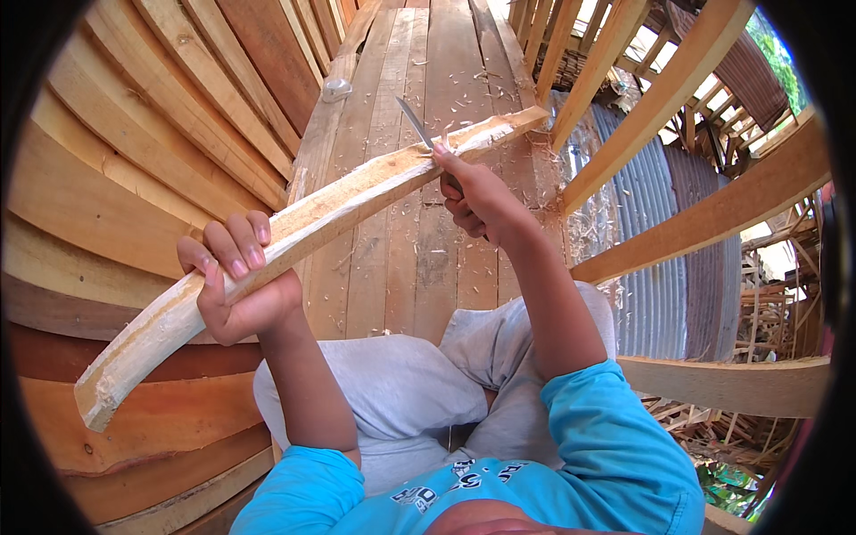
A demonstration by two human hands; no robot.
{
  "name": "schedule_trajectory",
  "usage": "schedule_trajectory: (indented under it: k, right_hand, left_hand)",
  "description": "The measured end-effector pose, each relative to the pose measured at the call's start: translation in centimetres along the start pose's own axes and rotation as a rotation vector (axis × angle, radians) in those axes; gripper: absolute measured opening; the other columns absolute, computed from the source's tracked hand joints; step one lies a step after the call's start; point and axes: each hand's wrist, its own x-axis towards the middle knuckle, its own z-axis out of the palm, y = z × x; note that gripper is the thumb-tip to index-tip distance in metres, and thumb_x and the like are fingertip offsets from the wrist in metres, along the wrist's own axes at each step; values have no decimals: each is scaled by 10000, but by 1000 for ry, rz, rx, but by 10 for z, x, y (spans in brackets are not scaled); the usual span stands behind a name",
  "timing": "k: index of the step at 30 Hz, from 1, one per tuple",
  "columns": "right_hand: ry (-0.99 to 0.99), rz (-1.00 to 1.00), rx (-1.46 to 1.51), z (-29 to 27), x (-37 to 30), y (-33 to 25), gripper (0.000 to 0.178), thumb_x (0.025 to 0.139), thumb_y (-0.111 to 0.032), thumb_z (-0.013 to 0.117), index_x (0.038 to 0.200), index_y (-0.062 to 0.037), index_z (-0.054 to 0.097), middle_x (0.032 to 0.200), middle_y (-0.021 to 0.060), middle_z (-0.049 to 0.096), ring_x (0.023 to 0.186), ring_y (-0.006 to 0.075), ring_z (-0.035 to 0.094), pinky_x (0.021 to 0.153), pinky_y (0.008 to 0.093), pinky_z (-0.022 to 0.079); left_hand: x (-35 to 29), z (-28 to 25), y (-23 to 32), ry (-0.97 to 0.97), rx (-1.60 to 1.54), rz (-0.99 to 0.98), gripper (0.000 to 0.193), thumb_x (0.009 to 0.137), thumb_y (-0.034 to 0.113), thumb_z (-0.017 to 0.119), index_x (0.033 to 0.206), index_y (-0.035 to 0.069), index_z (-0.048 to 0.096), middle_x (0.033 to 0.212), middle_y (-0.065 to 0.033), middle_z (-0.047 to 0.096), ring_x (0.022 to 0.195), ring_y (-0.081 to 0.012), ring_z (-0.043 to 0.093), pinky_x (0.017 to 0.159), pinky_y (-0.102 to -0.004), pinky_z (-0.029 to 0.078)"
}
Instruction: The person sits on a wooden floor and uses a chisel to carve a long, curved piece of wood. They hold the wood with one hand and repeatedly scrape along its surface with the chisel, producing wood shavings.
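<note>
A long, pale strip of wood (352, 192) slants across in front of me, its near end low at the left and its far end up at the right. My left hand (241, 272) is wrapped round it towards the near end, fingers over the top edge and thumb against the side. In my right hand (477, 196) is a knife (414, 119), its handle mostly hidden by the closed fist. The blade points up and left, and its base meets the wood's upper edge. A curled shaving (448, 134) stands beside the blade.
Wood shavings lie scattered over the plank floor (437, 259). Upright boards (160, 152) wall the left side. Slanting wooden rails (704, 214) run along the right, with corrugated metal sheets (655, 232) beyond them. A small clear object (337, 89) rests on the floor at the far left.
</note>
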Motion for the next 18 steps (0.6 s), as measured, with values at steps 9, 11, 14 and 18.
schedule_trajectory:
  k: [9,11,14,18]
  right_hand:
    - [-372,135,263,-21,8,2,588,980,-633,419,606,-190,319,496,-95,211,389,37,144,355,242,80]
    - [-491,178,364,-28,12,4,588,989,-622,407,604,-187,322,491,-93,213,386,36,141,352,239,78]
    - [-475,181,372,-35,12,3,587,984,-628,418,604,-189,327,489,-91,219,388,39,137,348,242,85]
    - [56,2,-14,-24,7,-3,600,959,-651,470,606,-182,349,488,-92,232,375,39,181,345,246,119]
  left_hand:
    - [2,0,1,-74,4,5,149,786,193,549,780,181,400,592,34,420,554,-93,410,651,-313,372]
    - [2,0,0,-79,-1,2,151,788,193,551,781,182,401,592,32,423,555,-96,413,652,-313,372]
    - [2,2,0,-81,1,-2,152,790,194,553,782,183,401,593,29,429,556,-100,417,653,-313,372]
    - [3,-2,2,-71,23,2,155,793,195,555,784,183,401,594,26,438,556,-104,422,650,-312,373]
